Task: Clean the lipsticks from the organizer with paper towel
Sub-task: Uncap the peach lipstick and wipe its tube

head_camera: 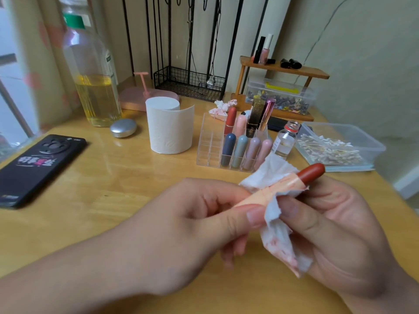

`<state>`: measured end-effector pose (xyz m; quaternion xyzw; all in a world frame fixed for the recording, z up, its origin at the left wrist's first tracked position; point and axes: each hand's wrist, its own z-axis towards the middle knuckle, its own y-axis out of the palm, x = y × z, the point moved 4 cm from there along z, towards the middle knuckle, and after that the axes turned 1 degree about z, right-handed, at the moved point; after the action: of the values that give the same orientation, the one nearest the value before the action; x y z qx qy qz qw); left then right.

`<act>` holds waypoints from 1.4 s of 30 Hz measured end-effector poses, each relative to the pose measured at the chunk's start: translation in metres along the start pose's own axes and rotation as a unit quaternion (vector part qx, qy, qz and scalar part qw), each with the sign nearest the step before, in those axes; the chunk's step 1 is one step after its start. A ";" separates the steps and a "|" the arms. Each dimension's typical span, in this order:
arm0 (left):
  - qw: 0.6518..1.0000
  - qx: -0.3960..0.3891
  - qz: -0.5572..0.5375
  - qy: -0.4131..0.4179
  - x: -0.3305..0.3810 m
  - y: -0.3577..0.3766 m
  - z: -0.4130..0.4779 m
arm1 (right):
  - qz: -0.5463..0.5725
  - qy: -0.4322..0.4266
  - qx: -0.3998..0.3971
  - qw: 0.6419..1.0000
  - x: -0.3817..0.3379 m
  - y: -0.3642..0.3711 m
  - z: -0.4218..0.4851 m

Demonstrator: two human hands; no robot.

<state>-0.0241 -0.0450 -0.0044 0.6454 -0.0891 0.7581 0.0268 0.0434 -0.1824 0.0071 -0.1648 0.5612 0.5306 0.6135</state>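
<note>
A lipstick (311, 173) with a peach body and a red-brown cap lies across both hands, cap end up and to the right. My left hand (192, 225) pinches its peach lower end between thumb and fingers. My right hand (335, 230) wraps a stained piece of paper towel (275, 232) around the middle of the tube. Behind them stands the clear organizer (209, 141), with several lipsticks (240, 150) upright in its right-hand slots and its left slots bare. A roll of paper towel (169, 128) stands left of the organizer.
A black phone (38, 166) lies at the left on the wooden table (127, 191). A tall oil bottle (93, 82), a silver compact (123, 128), a small glass vial (284, 141), a tub of cotton swabs (335, 148) and a crumpled used tissue (221, 108) surround the organizer.
</note>
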 end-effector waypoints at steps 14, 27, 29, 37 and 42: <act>0.974 -0.133 -0.177 -0.057 0.005 0.005 0.000 | 0.011 0.028 -0.043 0.999 0.001 0.001 0.000; 0.964 0.114 0.212 0.116 0.010 0.000 -0.004 | -0.081 -0.012 0.125 0.989 -0.003 0.008 -0.003; 1.000 -0.018 -0.025 0.005 0.003 0.003 0.000 | -0.065 0.001 0.057 0.996 -0.002 0.007 -0.003; 0.983 0.041 0.172 0.055 0.007 -0.003 -0.001 | -0.157 -0.004 0.075 0.985 0.002 0.002 -0.003; 0.934 0.189 0.272 0.135 0.021 -0.001 -0.007 | -0.240 -0.082 0.133 0.958 -0.002 0.008 -0.003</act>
<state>-0.0343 -0.0439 0.0152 0.4810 -0.1120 0.8193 -0.2913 0.0358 -0.1825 0.0105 -0.1675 0.5185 0.2999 0.7831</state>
